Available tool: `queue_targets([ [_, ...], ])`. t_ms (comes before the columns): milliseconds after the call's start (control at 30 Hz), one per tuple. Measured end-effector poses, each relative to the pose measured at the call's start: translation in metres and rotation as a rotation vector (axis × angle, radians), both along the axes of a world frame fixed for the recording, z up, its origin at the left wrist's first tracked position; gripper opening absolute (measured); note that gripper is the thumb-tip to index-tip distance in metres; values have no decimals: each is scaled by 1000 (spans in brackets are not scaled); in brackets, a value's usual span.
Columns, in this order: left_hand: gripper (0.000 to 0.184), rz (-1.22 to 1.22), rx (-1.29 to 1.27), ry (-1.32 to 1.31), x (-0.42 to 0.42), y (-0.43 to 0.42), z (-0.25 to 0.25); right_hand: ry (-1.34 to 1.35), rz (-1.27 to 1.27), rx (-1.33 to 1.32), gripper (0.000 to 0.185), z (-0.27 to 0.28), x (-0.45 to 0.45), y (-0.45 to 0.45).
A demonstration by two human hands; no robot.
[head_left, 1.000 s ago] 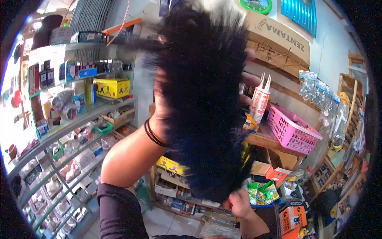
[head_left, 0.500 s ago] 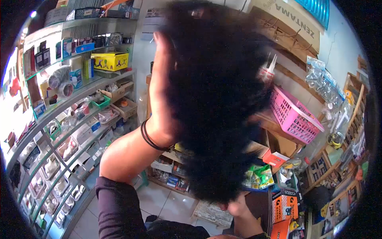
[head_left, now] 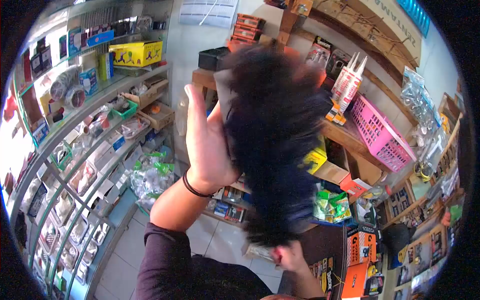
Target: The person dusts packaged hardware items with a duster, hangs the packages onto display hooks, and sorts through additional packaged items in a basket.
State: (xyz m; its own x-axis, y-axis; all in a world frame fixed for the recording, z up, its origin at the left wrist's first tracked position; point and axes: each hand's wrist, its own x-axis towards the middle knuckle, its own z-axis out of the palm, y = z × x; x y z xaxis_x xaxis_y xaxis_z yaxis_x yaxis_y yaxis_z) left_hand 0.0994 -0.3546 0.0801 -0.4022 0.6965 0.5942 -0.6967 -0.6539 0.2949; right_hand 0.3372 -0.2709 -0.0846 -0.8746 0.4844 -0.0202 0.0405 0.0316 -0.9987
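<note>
A big dark feathery duster [head_left: 280, 145], blurred by motion, fills the middle of the head view. Its reddish handle end pokes out at the bottom, and my right hand [head_left: 291, 256] is closed around it. My left hand [head_left: 205, 145], with black bands on the wrist, is raised along the duster's left side. Its thumb points up and its palm faces the duster; the other fingers are largely hidden behind the dark fluff.
Glass shelves [head_left: 100, 95] with boxes and small trays line the left. A pink basket [head_left: 382, 132] and white sealant tubes [head_left: 346, 85] stand on a wooden shelf at right. Orange boxes [head_left: 361, 250] sit lower right. Pale floor tiles [head_left: 120, 270] show below.
The duster has moved lower in view, uncovering a black box and orange packs behind it. My left hand has dropped too, with more of its palm showing. The camera view has shifted.
</note>
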Motion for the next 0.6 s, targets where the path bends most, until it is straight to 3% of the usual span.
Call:
queue_targets([
  [33,74,-12,-1,9,-11,0,-14,-147,138,108,34,0,-5,-3],
  [67,74,-43,203,214,-27,8,-39,-170,125,101,33,-10,-9,-9],
  [100,68,44,-81,431,-43,1,-52,-184,126,103,33,-21,-11,-11],
  [167,69,22,-67,-130,-46,-6,-74,-153,-80,-7,32,-39,-16,-11],
  [267,75,39,-112,-321,-50,-1,-93,-252,-82,-59,33,-58,-20,-25],
  [300,76,-258,-20,-615,-61,0,-113,-368,-25,-51,33,-61,-18,-27],
  [367,79,-228,70,-159,-65,23,-137,-414,22,-113,34,-63,-11,-31],
  [400,82,-345,60,-285,-64,27,-145,-368,-110,-98,35,-68,-7,-32],
  [433,85,-280,17,-248,-61,30,-152,-318,-242,-83,36,-71,-3,-34],
  [500,79,-240,-189,-703,-53,44,-160,-295,-370,-190,33,-65,3,-38],
  [567,75,-285,-203,-677,-48,58,-177,-436,-309,-115,32,-71,12,-42],
  [600,72,-347,-91,-381,-49,64,-183,-455,-338,-126,32,-70,18,-44],
])
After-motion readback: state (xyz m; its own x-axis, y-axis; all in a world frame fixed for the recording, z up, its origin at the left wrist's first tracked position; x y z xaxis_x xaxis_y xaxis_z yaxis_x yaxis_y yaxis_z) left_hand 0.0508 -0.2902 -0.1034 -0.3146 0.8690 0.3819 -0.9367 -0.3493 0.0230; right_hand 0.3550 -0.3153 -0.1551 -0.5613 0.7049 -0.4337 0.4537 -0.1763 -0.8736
